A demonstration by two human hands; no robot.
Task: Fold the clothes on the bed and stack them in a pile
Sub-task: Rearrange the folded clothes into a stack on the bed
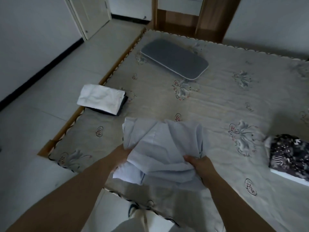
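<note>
A pale blue garment (pixel 163 148) hangs bunched above the near part of the bed (pixel 217 101). My left hand (pixel 121 156) grips its left side, partly hidden by the cloth. Its right side is held by my right hand (pixel 200 166), fingers curled into the fabric. At the bed's left edge lies a folded pile (pixel 102 99), white cloth on top of dark cloth. A dark patterned garment (pixel 289 153) lies at the right edge of the view.
A grey flat pillow (pixel 174 58) lies toward the far end of the bed. The bed has a wooden frame (pixel 70 124) along its left side, with pale tiled floor (pixel 41 97) beyond. A wooden cabinet (pixel 192 19) stands behind the bed.
</note>
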